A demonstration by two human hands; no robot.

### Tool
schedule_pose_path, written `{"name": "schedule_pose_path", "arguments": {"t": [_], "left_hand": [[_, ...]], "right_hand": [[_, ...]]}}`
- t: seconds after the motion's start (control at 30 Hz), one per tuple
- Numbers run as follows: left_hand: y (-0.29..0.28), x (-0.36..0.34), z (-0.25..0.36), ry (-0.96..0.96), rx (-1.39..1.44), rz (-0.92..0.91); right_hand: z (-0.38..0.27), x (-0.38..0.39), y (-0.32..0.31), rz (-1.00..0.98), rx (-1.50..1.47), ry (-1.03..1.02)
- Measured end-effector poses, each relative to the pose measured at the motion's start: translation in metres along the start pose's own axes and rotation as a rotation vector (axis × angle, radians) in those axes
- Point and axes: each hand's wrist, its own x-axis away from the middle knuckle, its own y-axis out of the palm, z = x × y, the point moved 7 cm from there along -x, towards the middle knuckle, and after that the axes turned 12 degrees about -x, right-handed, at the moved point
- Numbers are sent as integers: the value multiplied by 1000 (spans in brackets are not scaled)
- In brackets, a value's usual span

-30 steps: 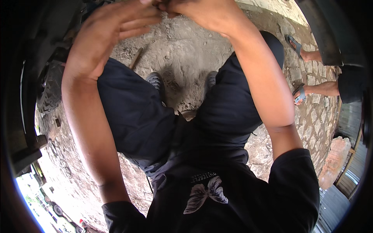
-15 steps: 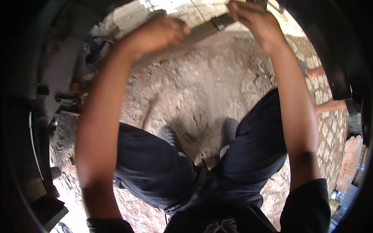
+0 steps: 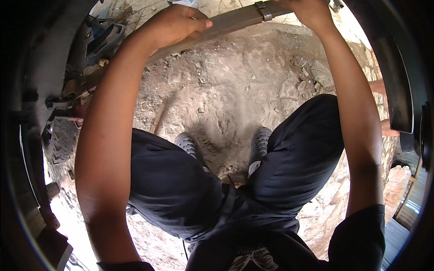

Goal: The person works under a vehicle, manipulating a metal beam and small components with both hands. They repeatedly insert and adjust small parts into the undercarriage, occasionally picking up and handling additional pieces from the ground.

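A long, slightly curved grey metal leaf spring [image 3: 230, 22] spans the top of the view, running from lower left to upper right. It looks layered along its edge, and a metal clip [image 3: 263, 11] wraps around it between my hands. My left hand [image 3: 176, 26] is closed over the bar left of the clip, thumb lying along its upper side. My right hand [image 3: 312, 11] grips the bar right of the clip; its fingers are partly cut off by the upper edge. My left forearm covers part of the bar's lower left end.
Below lies dusty, stony ground [image 3: 217, 95] with a thin stick [image 3: 160, 116] by my left knee. A treaded tyre [image 3: 62, 142] and dark metal parts stand at left. Another person's bare limbs [image 3: 377, 86] show at right, near a dark metal panel [image 3: 400, 90]. Loose stones [image 3: 312, 80] lie ahead.
My hands and the leaf spring sit higher in the picture, with the clip shifted slightly right and up. My right hand is now partly out of view. Both hands keep hold.
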Motion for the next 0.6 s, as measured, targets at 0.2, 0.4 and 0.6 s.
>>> {"name": "schedule_pose_path", "arguments": {"t": [0.2, 0.4, 0.6], "left_hand": [[13, -32, 9, 10, -104, 38], [44, -76, 22, 17, -248, 71], [56, -85, 23, -6, -296, -33]], "right_hand": [[101, -4, -11, 26, 477, 197], [114, -21, 38, -93, 791, -133], [103, -10, 53, -223, 802, -120]]}}
